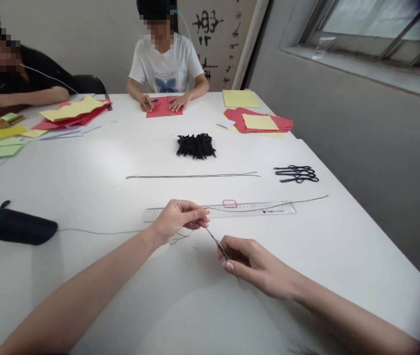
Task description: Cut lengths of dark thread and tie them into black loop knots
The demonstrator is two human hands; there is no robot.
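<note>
Pinched between the thumb and fingers of my left hand (182, 215) is a thin black cord (294, 201). One length stretches right across the clear ruler (279, 209); the other trails left, with a small loop below the hand, to a dark roll (19, 228) with green inside. My right hand (257, 264) is closed on small scissors (222, 249). Their tip points up-left and reaches the cord at my left fingertips; whether the blades are apart is too small to tell. A pink-red outlined rectangle (229, 203) shows on the ruler.
Beyond the ruler lie straight cords (191, 176), a black bundle of cords (196, 146) and folded cord loops (296, 173). Red and yellow papers (257, 121) lie far right, more papers (72, 111) far left. Across the table, a person (167, 64) handles red paper; another person (35, 81) sits left.
</note>
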